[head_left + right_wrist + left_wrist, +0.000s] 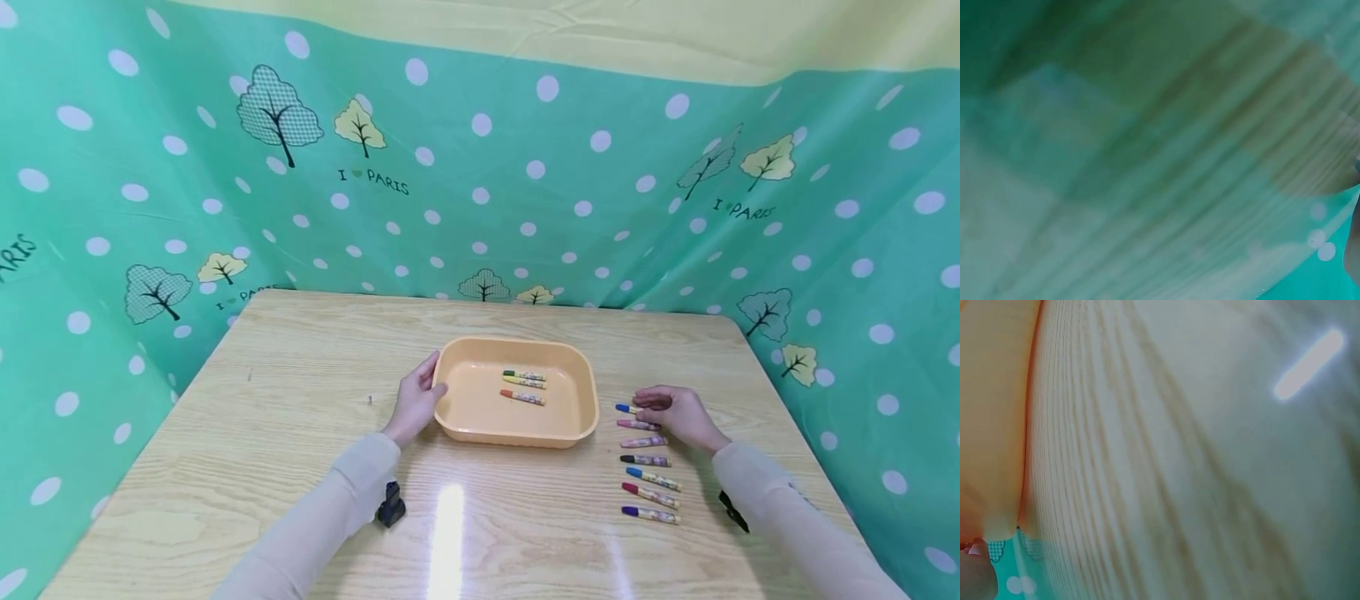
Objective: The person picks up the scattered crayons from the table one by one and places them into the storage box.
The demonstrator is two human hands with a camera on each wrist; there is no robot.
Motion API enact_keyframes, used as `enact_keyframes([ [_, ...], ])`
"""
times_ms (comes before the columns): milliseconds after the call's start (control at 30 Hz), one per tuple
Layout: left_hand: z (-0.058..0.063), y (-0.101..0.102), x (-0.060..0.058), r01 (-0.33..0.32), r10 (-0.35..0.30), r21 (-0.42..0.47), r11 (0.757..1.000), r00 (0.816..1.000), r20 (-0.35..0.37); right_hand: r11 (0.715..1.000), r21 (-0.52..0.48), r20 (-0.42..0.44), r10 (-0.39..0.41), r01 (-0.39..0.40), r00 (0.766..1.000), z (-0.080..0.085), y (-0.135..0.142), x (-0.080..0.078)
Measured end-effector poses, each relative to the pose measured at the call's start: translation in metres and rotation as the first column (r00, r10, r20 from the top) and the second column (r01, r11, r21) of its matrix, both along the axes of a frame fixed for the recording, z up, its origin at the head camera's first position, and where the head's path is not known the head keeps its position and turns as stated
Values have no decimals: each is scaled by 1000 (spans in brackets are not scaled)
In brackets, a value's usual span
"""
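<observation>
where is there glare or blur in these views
Head: fairly crisp, crayons distinct, a white glare streak on the table below the tray; left wrist: another streak upper right, wood grain soft; right wrist: blurriest, greenish haze over the table.

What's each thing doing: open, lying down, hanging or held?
Peach tray: upright, open-topped, held
Green crayon: lying in tray
Yellow crayon: lying in tray
Orange crayon: lying in tray
Far blue crayon: partly hidden, hold unclear
Six nearer crayons: lying on table
Left grip: holding tray rim
Right grip: at far blue crayon
Spotted cloth: hanging, creased
</observation>
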State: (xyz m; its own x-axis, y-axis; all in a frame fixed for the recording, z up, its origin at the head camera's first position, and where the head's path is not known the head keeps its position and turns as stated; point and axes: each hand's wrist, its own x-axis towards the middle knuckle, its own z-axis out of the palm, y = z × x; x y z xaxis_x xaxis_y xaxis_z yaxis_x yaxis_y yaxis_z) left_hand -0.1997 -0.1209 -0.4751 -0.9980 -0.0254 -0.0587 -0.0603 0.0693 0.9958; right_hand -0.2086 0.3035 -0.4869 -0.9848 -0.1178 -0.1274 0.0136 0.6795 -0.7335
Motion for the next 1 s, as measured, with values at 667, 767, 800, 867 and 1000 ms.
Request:
enact_keyframes([
  [667,-2,0,-1,-5,5,19,1000,1000,2,998,62,7,-7,6,1000,12,-2,-4],
  [767,-2,0,-1,-2,2,18,1000,1000,-3,999,41,-22,0,1,1000,22,-3,-4],
  [800,-2,0,-1,-4,4,15,1000,1000,1,1000,30,-33,0,1,999,26,-4,-4],
  [867,-2,0,-1,-8,8,14,1000,1000,9,1000,6,-56,9,-9,998,34,-7,-4],
  [1000,-2,0,-1,-4,4,15,1000,1000,5,1000,-12,-94,15,-16,995,51,-16,-5],
])
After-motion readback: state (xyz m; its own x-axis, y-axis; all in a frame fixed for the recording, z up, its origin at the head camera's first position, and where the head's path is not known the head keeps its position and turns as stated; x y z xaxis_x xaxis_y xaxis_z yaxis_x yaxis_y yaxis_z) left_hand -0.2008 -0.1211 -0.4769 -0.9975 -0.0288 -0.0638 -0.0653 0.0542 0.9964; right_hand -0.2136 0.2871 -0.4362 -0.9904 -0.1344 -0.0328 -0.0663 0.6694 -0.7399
